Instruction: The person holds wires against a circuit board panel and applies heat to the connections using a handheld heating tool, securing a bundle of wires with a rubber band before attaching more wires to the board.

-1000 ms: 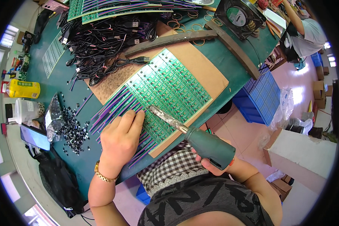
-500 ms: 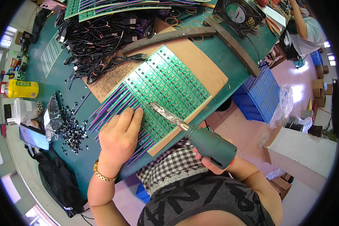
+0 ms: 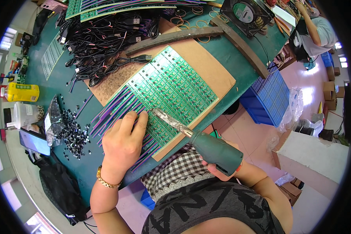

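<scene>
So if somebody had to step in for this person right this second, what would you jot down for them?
Left hand: flat on the coloured wires at the near edge of the green circuit panel, pinning them.
Right hand: grips the green soldering tool, its metal tip on the panel's near edge beside the left fingers.
Panel lies on a brown board on the green bench.
Done or left: which joints are already soldered cannot be told from here.

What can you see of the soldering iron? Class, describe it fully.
The soldering iron has a thick dark-green handle and a long, silvery, crusted metal tip. The right hand grips the handle from beneath. It lies slanted, tip pointing up-left onto the green circuit board panel, close to the left hand fingers pressing coloured wires.
</scene>
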A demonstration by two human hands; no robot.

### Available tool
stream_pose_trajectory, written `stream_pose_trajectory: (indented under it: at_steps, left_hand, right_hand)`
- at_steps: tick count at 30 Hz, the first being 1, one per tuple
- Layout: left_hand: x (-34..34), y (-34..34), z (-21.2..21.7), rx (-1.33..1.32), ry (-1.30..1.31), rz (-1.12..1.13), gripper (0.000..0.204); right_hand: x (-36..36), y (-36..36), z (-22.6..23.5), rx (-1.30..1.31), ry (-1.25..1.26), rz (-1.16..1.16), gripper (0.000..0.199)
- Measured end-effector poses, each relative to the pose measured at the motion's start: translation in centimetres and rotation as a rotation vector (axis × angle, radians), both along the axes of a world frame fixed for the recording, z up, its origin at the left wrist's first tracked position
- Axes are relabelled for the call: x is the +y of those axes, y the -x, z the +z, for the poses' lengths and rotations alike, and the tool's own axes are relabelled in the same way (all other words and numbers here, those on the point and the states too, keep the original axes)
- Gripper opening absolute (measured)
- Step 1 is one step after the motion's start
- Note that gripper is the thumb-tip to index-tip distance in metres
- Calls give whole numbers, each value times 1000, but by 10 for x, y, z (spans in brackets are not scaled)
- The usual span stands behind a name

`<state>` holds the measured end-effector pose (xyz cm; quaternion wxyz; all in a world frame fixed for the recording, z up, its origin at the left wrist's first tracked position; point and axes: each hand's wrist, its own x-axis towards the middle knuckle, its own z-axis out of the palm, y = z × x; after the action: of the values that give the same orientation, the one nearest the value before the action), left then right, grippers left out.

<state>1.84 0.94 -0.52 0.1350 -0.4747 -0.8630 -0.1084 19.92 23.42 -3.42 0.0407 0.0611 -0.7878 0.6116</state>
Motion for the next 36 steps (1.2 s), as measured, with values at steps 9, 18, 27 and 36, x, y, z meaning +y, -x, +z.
stream_pose_trajectory:
  at_steps: [9,18,27,36]
  left_hand:
    - [1,0,1,-5,6,-8,31]
    - [0,0,2,-11,-3,-11,31]
    - [0,1,1,-11,-12,-18,32]
    - [1,-4,19,-154,33,101,33]
  right_hand:
    - [-1,1,5,-3,68,-40,30]
    - [0,2,0,204,-165,-19,32]
    - [5,-5,-2,41,-6,-91,33]
    - [-1,-1,9,-232,865,-194,56]
